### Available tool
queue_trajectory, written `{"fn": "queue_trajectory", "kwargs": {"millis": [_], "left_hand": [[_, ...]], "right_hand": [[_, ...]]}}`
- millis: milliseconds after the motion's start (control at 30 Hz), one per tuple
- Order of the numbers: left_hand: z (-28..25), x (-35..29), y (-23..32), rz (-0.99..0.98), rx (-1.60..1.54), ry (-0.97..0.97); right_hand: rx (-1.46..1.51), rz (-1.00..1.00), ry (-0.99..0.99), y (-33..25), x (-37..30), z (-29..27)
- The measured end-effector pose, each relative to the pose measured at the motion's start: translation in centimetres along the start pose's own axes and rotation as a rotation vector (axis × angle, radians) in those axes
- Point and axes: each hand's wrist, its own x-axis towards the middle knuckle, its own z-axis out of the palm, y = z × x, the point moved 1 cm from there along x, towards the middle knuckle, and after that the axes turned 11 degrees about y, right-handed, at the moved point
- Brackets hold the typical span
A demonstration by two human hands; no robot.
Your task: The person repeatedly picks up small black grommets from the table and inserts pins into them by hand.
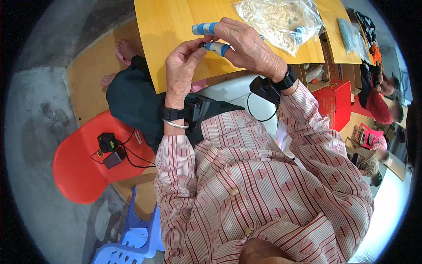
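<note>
Over the near edge of the yellow table, my left hand is closed in a pinch, thumb against index finger. A small dark piece sits at its fingertips, too small to name. Facing it from the right is my right hand, its thumb and index finger apart. Blue and white tape wraps both of these digits. The taped thumb's tip lies against or very near the dark piece. A clear plastic bag holding small bluish pieces rests on the table beyond my right hand.
A second bag lies farther right. Below the table's right side stands a red box beside cardboard boxes. At left, a red chair carries black devices with cables; a blue plastic chair is nearer. Other people sit at the far right.
</note>
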Motion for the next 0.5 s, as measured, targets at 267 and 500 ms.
{"fn": "queue_trajectory", "kwargs": {"millis": [267, 500], "left_hand": [[-0.1, 0.1, 0.3, -0.033, -0.066, 0.029], [-0.6, 0.0, -0.2, -0.065, -0.026, 0.054]], "right_hand": [[0.010, -0.028, 0.085, -0.4, -0.1, -0.3], [-0.007, -0.070, 0.017, -1.1, -0.5, 0.0]]}}
